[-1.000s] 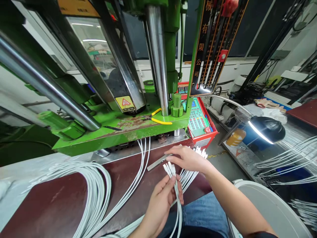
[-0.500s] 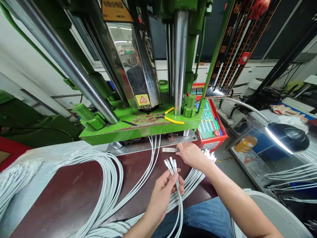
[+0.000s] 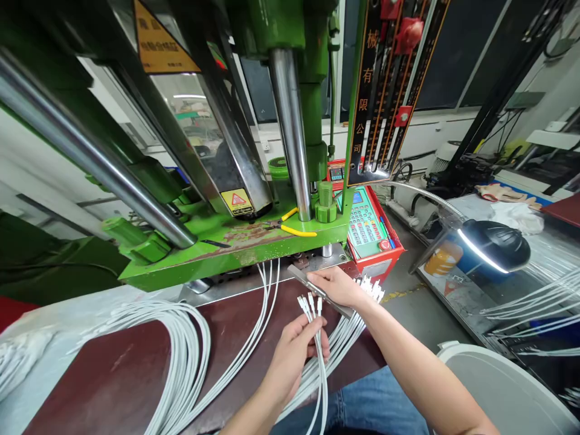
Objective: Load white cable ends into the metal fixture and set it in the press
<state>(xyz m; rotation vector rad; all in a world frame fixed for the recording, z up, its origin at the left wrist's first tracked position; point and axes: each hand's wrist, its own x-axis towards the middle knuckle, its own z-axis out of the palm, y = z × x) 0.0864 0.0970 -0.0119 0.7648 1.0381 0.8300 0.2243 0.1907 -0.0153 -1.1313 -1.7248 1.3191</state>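
Note:
Pinched in my left hand (image 3: 299,344) are several white cables (image 3: 322,386), their white connector ends (image 3: 310,305) pointing up above the fingers. My right hand (image 3: 333,285) grips a flat metal bar (image 3: 296,275) just behind those connectors, and the bar slants down to the right. Under and beside my hands lies a bundle of white cables (image 3: 338,344) with its connector ends (image 3: 371,289) near my right wrist. Other cables (image 3: 267,314) run from beneath the green machine (image 3: 235,241) across the brown tabletop (image 3: 113,356).
Yellow-handled pliers (image 3: 299,232) rest on the machine's green base. To its right is a red control box (image 3: 380,260) with a keypad. A black lamp (image 3: 496,244) stands over the right-hand bench, and a pale bin (image 3: 507,386) is at the lower right.
The metal bar, lying flat on the table before, is now lifted and tilted in my right hand. The view has shifted to the right. My left hand still holds the cables.

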